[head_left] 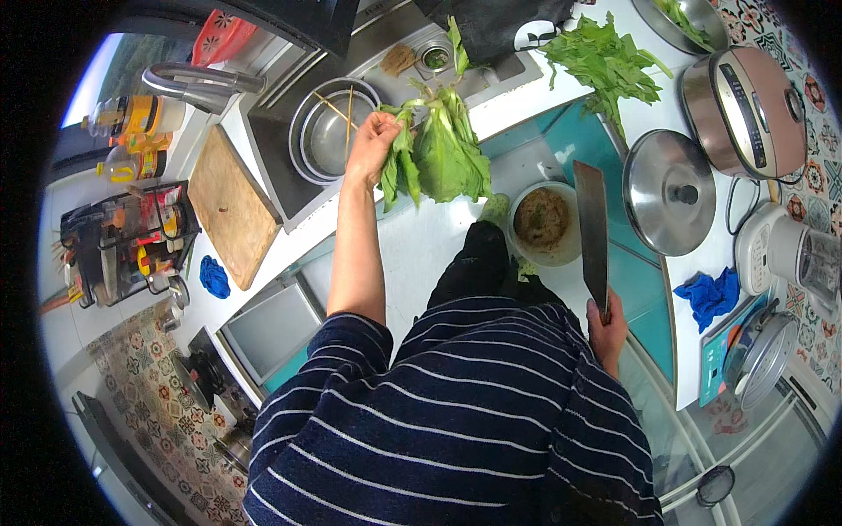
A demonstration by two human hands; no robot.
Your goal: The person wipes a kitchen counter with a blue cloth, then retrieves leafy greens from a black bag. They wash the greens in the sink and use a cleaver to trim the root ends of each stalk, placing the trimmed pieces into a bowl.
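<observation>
My left hand (373,148) pinches a leaf of a bunch of leafy greens (447,154) over the front edge of the sink. The leaves hang down, and pale stems and roots show at the top of the bunch. Low on the right, my right hand (607,329) grips a cleaver (592,230) by its handle, which the fingers mostly hide. Its broad blade points away from me, beside a white bucket (513,223) on the floor with brown matter inside. Left of the greens, nested metal bowls (299,154) sit in the sink with chopsticks (349,125) across them.
A wooden cutting board (230,210) lies on the left counter near a blue cloth (214,277). More greens (602,66), a pot lid (668,223) and a rice cooker (743,112) occupy the right counter. A faucet (204,85) arches over the sink's left side (256,158).
</observation>
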